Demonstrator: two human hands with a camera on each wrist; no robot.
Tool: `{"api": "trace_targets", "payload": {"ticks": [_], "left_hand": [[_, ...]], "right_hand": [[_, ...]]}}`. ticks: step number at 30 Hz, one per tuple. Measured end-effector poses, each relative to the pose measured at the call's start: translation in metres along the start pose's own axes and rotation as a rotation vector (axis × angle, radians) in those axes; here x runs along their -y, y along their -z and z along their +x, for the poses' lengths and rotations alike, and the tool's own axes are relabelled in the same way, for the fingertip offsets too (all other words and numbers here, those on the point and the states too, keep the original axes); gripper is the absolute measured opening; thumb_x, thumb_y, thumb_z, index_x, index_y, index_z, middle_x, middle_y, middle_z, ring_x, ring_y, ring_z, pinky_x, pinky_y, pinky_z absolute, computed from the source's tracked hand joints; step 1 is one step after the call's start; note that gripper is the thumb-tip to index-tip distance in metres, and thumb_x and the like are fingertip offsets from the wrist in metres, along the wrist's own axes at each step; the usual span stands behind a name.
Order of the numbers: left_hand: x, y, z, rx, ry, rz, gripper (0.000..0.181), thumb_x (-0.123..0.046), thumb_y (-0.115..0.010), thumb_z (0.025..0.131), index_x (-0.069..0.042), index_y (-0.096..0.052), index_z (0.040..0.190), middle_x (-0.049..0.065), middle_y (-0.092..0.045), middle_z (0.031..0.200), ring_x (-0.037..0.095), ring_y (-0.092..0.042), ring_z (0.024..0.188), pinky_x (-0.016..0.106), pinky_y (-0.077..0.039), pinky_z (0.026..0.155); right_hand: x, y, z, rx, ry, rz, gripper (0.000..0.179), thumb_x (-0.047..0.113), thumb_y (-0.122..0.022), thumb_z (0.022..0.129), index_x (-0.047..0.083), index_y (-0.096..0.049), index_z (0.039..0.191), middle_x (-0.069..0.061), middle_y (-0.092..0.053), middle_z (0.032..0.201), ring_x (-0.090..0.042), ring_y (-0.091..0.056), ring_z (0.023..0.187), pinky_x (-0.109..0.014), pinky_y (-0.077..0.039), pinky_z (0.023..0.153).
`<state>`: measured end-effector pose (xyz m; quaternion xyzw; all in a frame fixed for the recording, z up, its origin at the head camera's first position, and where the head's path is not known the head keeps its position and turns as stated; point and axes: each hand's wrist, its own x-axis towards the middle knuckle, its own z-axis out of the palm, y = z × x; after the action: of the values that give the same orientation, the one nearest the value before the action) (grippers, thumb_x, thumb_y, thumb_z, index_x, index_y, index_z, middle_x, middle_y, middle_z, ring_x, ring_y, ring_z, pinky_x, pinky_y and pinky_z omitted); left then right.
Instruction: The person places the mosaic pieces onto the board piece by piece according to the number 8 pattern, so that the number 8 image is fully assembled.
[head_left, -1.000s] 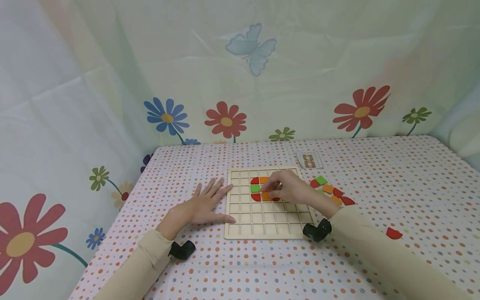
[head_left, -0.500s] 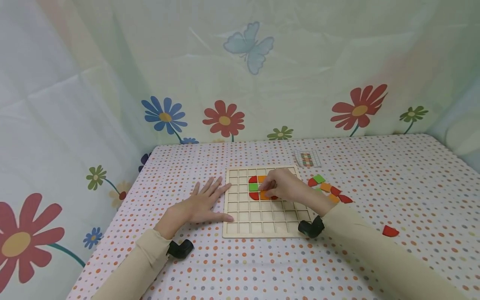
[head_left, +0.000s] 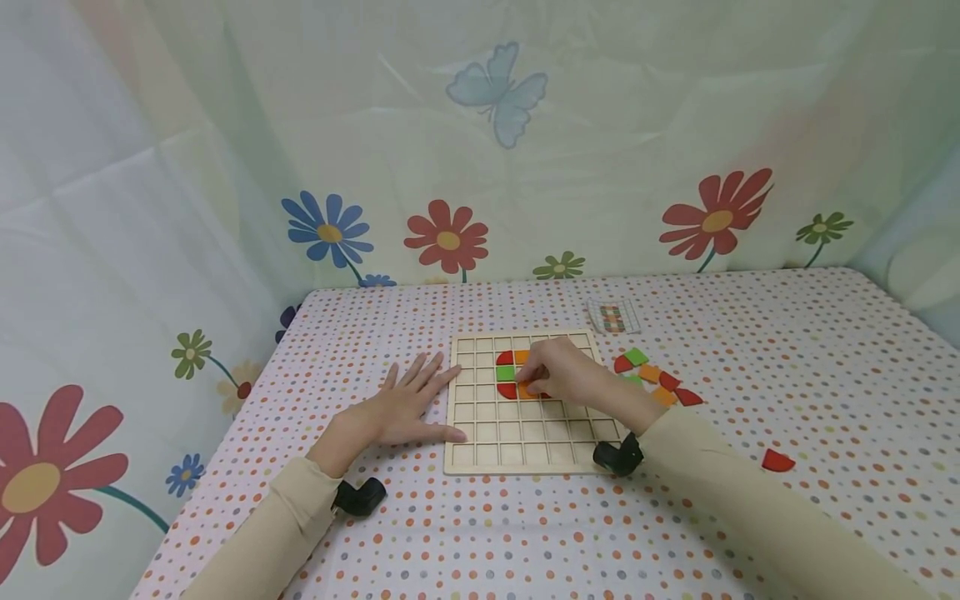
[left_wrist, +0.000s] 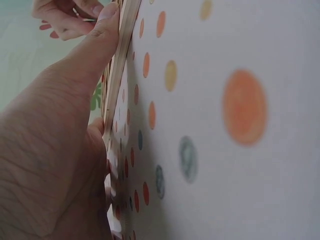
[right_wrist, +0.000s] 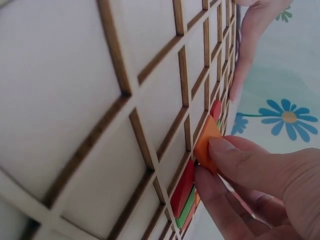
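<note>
My left hand (head_left: 408, 412) lies with fingers spread on the tabletop, its thumb and index fingertip on the left edge of a wooden grid board (head_left: 487, 457). In the left wrist view, the thumb (left_wrist: 102, 30) rests along the board's rim. My right hand (head_left: 566, 371) is over the coloured pieces, covering part of them. In the right wrist view its thumb and a finger pinch an orange tile (right_wrist: 204, 142) at the grid. Red rounded pieces (right_wrist: 183, 189) sit on both sides of it. A green tile (head_left: 506, 373) lies in the left column between two red pieces.
Right of the board lie loose red, orange and green pieces (head_left: 651, 372), with a single red piece (head_left: 777, 460) farther off. A pattern card (head_left: 612, 317) lies behind the board. The dotted cloth (head_left: 750, 350) meets a flowered backdrop (head_left: 630, 167).
My right hand stays over the same part of the board while its fingers draw closer together. The left hand keeps its place. The view shifts slightly.
</note>
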<state>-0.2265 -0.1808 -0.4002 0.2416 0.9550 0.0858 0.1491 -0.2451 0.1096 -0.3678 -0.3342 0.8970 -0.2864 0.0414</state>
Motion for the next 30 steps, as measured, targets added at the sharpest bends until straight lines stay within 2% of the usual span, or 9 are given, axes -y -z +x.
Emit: {"api": "trace_targets", "payload": {"ticks": [9,16,21,28,30], "left_hand": [[0.000,0.001,0.000,-0.002,0.002,-0.009,0.107,-0.081,-0.056,0.089,-0.028,-0.010,0.170,0.007,0.002,0.176,0.032,0.008,0.161,0.065,0.004,0.125],[0.000,-0.001,0.000,-0.005,-0.001,-0.019,0.107,-0.081,-0.057,0.090,-0.029,-0.011,0.170,0.007,0.002,0.176,0.032,0.008,0.161,0.065,0.005,0.125],[-0.001,0.001,-0.001,-0.001,-0.001,-0.015,0.107,-0.081,-0.056,0.089,-0.028,-0.011,0.170,0.007,0.003,0.176,0.032,0.009,0.161,0.065,0.005,0.125],[-0.001,0.001,-0.001,0.002,-0.002,-0.007,0.107,-0.081,-0.056,0.090,-0.028,-0.011,0.170,0.007,0.003,0.176,0.032,0.008,0.161,0.065,0.004,0.125],[-0.001,0.000,-0.001,0.002,-0.004,-0.008,0.107,-0.081,-0.056,0.090,-0.028,-0.011,0.170,0.007,0.004,0.176,0.032,0.009,0.161,0.064,0.004,0.125]], "right_hand": [[0.003,-0.002,0.000,-0.009,0.011,-0.060,0.015,-0.012,-0.079,0.086,-0.003,-0.082,0.098,-0.005,-0.068,0.086,-0.016,-0.064,0.078,-0.023,-0.054,0.067],[0.004,-0.002,0.001,0.010,0.005,-0.065,0.016,-0.013,-0.079,0.085,-0.004,-0.082,0.099,-0.005,-0.066,0.084,-0.016,-0.064,0.078,-0.023,-0.055,0.068],[0.007,-0.003,0.002,0.027,-0.031,-0.071,0.018,-0.015,-0.077,0.086,-0.005,-0.082,0.100,-0.006,-0.066,0.086,-0.018,-0.066,0.081,-0.024,-0.057,0.070],[0.011,-0.005,0.006,0.064,0.039,-0.221,0.017,-0.014,-0.074,0.089,-0.003,-0.083,0.099,-0.010,-0.072,0.088,-0.021,-0.067,0.085,-0.026,-0.058,0.072],[0.011,-0.006,0.005,0.055,0.039,-0.214,0.017,-0.014,-0.074,0.089,-0.003,-0.083,0.098,-0.011,-0.073,0.090,-0.023,-0.069,0.087,-0.026,-0.059,0.074]]}}
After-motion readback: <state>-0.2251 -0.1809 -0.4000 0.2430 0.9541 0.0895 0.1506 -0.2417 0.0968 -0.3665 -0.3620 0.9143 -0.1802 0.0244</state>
